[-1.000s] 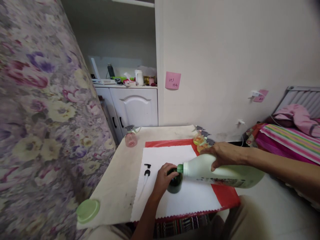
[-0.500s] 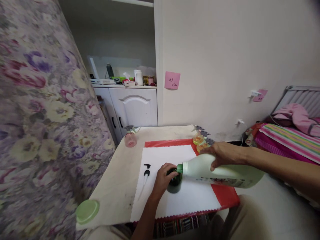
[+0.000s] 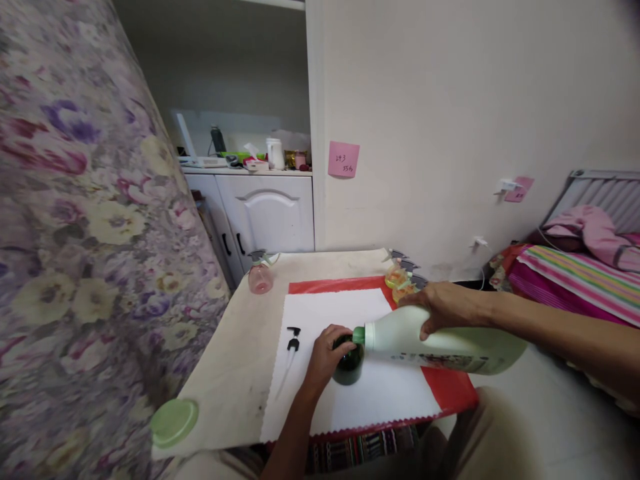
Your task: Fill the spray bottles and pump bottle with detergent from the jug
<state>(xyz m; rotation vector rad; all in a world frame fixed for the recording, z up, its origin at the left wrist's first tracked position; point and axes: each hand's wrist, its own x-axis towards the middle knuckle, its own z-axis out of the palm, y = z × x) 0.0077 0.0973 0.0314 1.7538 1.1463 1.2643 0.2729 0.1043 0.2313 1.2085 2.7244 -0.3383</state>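
Note:
My right hand [image 3: 443, 305] grips a big pale green and white jug [image 3: 440, 347] from above, tipped on its side with its green neck over a small dark green bottle [image 3: 349, 363]. My left hand [image 3: 326, 357] is wrapped round that small bottle, which stands upright on a white cloth [image 3: 340, 313] over a red mat [image 3: 450, 390]. A black spray head with its tube [image 3: 291, 347] lies on the white cloth left of my left hand.
A pink spray bottle [image 3: 260, 277] stands at the table's back left; yellow and orange spray bottles [image 3: 403, 283] stand behind my right hand. A green lid [image 3: 174, 421] lies at the table's front left corner. A floral curtain [image 3: 75, 233] hangs left; a bed [image 3: 575, 273] is right.

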